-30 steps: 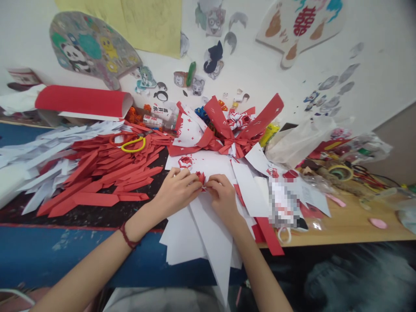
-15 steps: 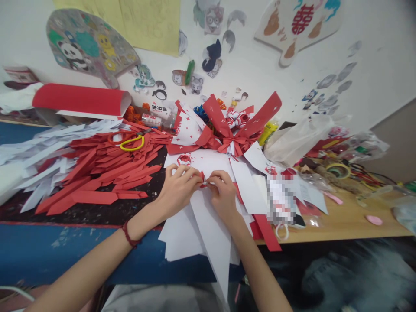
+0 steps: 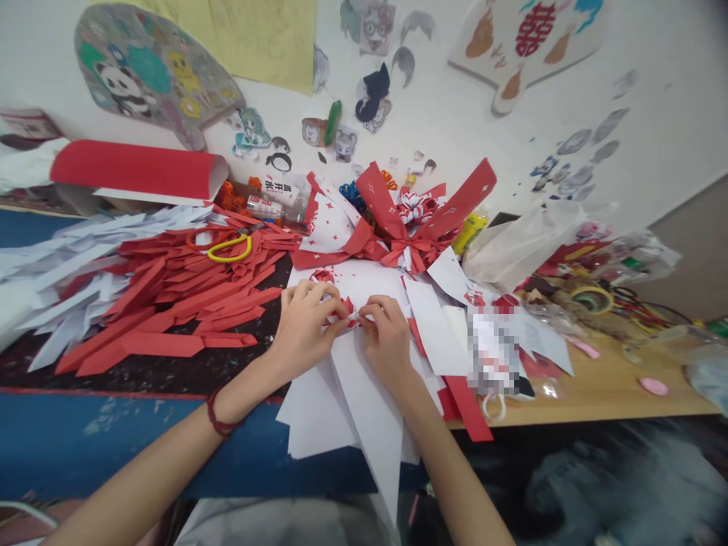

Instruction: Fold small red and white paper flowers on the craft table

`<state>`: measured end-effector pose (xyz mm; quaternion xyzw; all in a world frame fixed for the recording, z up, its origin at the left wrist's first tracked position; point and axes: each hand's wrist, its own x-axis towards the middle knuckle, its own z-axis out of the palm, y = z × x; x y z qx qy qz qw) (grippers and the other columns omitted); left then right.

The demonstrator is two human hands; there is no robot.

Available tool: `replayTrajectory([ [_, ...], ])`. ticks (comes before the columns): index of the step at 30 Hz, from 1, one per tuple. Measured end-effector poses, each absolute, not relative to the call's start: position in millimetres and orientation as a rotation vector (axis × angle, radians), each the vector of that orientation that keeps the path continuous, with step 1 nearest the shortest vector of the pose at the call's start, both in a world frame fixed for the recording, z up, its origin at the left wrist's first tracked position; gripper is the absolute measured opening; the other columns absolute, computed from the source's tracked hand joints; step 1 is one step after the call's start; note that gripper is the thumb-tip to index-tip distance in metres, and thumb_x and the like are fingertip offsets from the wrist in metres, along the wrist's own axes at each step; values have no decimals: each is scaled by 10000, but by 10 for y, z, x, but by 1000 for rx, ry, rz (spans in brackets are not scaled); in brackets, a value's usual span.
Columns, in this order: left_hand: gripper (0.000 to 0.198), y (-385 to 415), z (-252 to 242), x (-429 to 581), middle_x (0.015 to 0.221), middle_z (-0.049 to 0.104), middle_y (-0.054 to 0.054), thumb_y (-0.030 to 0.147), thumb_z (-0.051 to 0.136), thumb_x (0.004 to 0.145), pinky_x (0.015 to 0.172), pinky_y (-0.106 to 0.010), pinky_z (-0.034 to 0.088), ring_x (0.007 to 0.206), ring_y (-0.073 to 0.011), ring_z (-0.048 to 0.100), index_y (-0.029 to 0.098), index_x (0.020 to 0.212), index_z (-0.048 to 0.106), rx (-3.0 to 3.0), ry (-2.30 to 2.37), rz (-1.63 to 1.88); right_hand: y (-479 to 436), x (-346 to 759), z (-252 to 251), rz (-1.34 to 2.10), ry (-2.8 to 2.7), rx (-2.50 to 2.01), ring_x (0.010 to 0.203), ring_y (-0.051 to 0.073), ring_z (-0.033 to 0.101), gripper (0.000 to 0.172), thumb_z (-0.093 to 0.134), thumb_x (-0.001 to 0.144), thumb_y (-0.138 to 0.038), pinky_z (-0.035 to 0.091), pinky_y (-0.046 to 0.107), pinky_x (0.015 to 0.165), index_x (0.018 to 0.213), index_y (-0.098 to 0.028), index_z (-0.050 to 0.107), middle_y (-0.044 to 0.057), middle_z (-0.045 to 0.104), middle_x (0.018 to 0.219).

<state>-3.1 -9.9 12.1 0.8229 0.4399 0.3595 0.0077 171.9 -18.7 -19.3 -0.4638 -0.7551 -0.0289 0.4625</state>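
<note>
A small red-and-white folded paper piece (image 3: 349,306) is pinched between the fingertips of my left hand (image 3: 307,318), which covers part of it. My right hand (image 3: 387,334) has its thumb and fingers closed at the right end of the same piece. Both hands are above white paper sheets (image 3: 364,394) that hang over the table's front edge. Just behind my left fingers lies another red-and-white folded piece (image 3: 323,275). Farther back stands a bouquet-like bundle of red patterned paper (image 3: 412,235).
To the left lie heaps of red folded strips (image 3: 164,296) and white folded strips (image 3: 73,258). Yellow-handled scissors (image 3: 230,249) rest on the red ones. A red paper roll (image 3: 136,168) sits behind. On the right are a plastic bag (image 3: 506,243) and a tape roll (image 3: 591,299).
My left hand has shifted slightly left and turned, so more of the red-and-white folded paper shows between the fingertips. My right hand has barely moved. The view has shifted a little.
</note>
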Motion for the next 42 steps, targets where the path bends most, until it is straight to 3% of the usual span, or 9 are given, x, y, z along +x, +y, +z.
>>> replayTrajectory([
  [5, 108, -8, 72, -69, 990, 658, -12, 203, 691, 832, 782, -393, 294, 933, -214, 489, 231, 728, 679, 2514, 1349, 1160, -170, 1676, -177, -173, -1875, -1142, 856, 201, 528, 166, 512, 903, -90, 412, 347, 749, 842, -201, 619, 60, 628, 940],
  [9, 99, 49, 62, -106, 932, 651, -20, 221, 705, 816, 765, -385, 316, 896, -216, 487, 218, 724, 668, 2405, 1433, 1279, -184, 1672, -175, -270, -1787, -1120, 855, 210, 538, 52, 592, 920, -253, 394, 358, 753, 918, -227, 637, 63, 639, 955],
  [14, 98, 24, 52, -79, 927, 651, -29, 225, 687, 831, 786, -389, 336, 892, -211, 486, 207, 738, 659, 2390, 1411, 1342, -183, 1687, -230, -306, -1897, -1113, 700, 191, 502, 199, 629, 896, -386, 355, 342, 679, 796, -220, 583, 21, 612, 710],
  [21, 122, 44, 55, -81, 959, 673, -14, 243, 663, 857, 811, -373, 353, 892, -192, 501, 203, 742, 668, 2396, 1301, 1142, -186, 1666, -253, -353, -1999, -1109, 686, 169, 533, 163, 563, 945, -303, 354, 307, 646, 831, -193, 601, 20, 627, 699],
  [28, 155, 5, 130, -101, 978, 650, -31, 366, 673, 856, 790, -370, 350, 914, -208, 487, 229, 790, 703, 2464, 1336, 1179, -195, 1650, -242, -465, -2059, -998, 689, 167, 548, 147, 492, 950, -158, 401, 305, 639, 843, -188, 588, 38, 632, 717],
  [42, 103, 143, 77, -151, 927, 635, -27, 307, 717, 818, 764, -381, 327, 882, -212, 463, 233, 746, 707, 2421, 1436, 1229, -245, 1615, -231, -403, -2137, -921, 635, 150, 530, 218, 458, 931, -117, 432, 283, 589, 753, -199, 552, 19, 572, 661],
])
